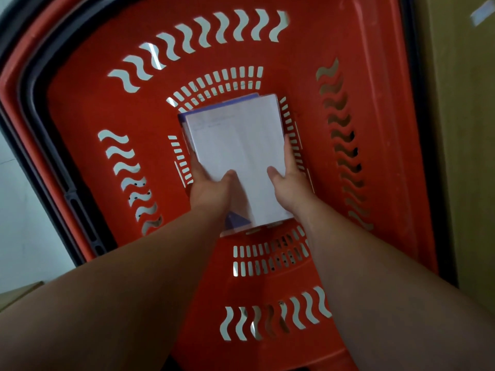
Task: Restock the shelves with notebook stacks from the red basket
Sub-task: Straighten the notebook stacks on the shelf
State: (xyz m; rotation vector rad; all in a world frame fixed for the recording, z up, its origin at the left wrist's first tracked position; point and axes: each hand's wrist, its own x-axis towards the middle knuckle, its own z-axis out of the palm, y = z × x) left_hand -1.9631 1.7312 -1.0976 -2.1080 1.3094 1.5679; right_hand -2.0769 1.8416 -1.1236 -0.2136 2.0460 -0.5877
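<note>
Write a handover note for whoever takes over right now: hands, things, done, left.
The left hand grips the left edge of the notebook stack, thumb on top.
The right hand grips its right edge likewise.
The stack lies low inside the red basket; no other stack shows there.
Done: stack gripped.
Left: lift it out, place it on the shelves, which are out of view.

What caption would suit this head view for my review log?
The left hand and right hand grip the sides of a notebook stack low inside the red basket, thumbs on its white top.
</note>
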